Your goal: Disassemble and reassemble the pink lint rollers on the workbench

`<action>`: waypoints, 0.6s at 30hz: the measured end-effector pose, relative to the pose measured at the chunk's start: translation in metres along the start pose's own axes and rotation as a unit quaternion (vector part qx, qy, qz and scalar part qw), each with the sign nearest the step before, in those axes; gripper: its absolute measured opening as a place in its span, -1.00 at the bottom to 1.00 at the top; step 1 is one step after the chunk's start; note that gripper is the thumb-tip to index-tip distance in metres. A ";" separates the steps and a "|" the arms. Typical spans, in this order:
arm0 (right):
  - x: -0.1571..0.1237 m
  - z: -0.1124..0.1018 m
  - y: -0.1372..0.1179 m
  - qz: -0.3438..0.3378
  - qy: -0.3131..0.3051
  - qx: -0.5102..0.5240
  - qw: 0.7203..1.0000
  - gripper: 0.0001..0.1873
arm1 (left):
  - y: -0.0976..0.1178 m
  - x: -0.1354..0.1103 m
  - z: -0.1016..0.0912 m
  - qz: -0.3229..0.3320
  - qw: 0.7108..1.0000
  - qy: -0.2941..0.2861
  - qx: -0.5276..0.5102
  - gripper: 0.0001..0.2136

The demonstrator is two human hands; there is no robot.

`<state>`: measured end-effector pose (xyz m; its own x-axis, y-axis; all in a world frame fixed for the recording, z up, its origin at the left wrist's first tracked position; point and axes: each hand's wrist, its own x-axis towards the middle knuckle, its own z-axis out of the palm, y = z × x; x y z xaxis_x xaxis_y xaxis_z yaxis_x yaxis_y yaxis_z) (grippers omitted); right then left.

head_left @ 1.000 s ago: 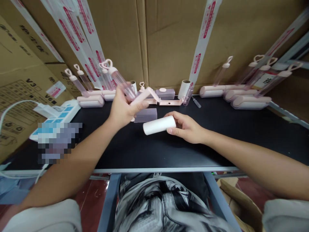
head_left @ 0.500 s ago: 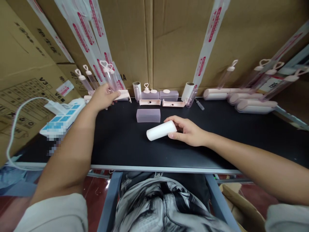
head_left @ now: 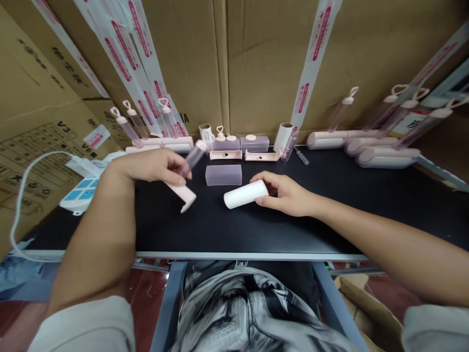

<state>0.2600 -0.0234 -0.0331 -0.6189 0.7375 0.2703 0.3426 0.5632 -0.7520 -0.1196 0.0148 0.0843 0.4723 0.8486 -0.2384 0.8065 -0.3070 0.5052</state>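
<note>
In the head view my left hand [head_left: 159,166] is closed around a pink lint roller holder [head_left: 185,197], tilted above the black table. Its bent end points down toward me, and a clear tube handle [head_left: 195,157] sticks up past my fingers, slightly blurred. My right hand [head_left: 286,195] grips one end of a white lint roll [head_left: 242,194] between thumb and fingers, low over the tabletop. Just behind that roll lies a translucent lilac box-shaped cover [head_left: 223,175]. The fingertips under the holder are partly hidden.
Pink holders [head_left: 226,155], lilac covers [head_left: 258,143] and upright white rolls [head_left: 283,137] line the back. A small screwdriver [head_left: 302,156] lies beside them. Assembled lint rollers [head_left: 388,157] stand at right, others [head_left: 178,143] at left. A power strip [head_left: 78,195] sits left; cardboard [head_left: 271,63] walls the back.
My left hand has come away from the rollers at the back left, bringing the pink holder toward me and lower. My right hand keeps the white roll nearly in place.
</note>
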 end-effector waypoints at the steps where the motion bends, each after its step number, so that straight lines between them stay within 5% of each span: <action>1: 0.000 -0.002 -0.001 0.004 -0.004 -0.023 1.000 -0.61 | 0.008 0.001 0.005 0.016 0.998 -0.066 0.001 -0.60; 3: 0.002 -0.006 -0.003 0.013 -0.011 -0.071 0.997 -0.64 | 0.024 0.004 0.016 0.030 0.983 -0.179 -0.011 -0.49; 8: 0.004 -0.011 -0.002 0.048 0.016 -0.134 0.990 -0.65 | 0.053 0.014 0.050 0.067 0.961 -0.265 0.037 -0.57; 11: 0.006 -0.012 0.001 0.065 0.038 -0.134 0.988 -0.62 | 0.065 0.018 0.068 0.102 0.958 -0.250 0.102 -0.58; 18: 0.005 -0.010 0.007 0.067 0.112 -0.054 0.990 -0.57 | 0.070 0.023 0.088 0.234 0.947 -0.102 0.196 -0.80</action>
<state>0.2658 -0.0118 -0.0311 -0.3938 0.8662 0.3076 0.4919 0.4813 -0.7255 -0.0207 -0.0254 0.0412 0.8373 0.4913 -0.2399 0.5428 -0.7995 0.2571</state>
